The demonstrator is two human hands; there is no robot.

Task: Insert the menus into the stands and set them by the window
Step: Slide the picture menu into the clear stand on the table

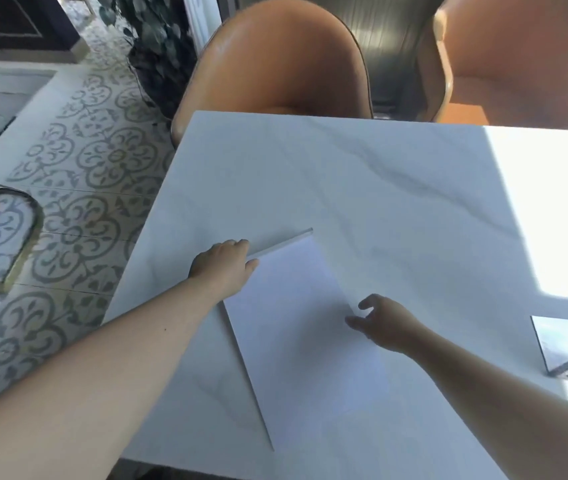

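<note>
The menu (pixel 303 341) lies flat, long axis running away from the person; left hand (pixel 222 263) pinches its far-left corner, right hand (pixel 382 323) spread beside its right edge.

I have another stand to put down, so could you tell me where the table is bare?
Bare: the far half of the marble table, between the white sheet and the orange chairs. Crowded: the near middle, under both hands, and the near right corner, where a clear stand sits.
</note>
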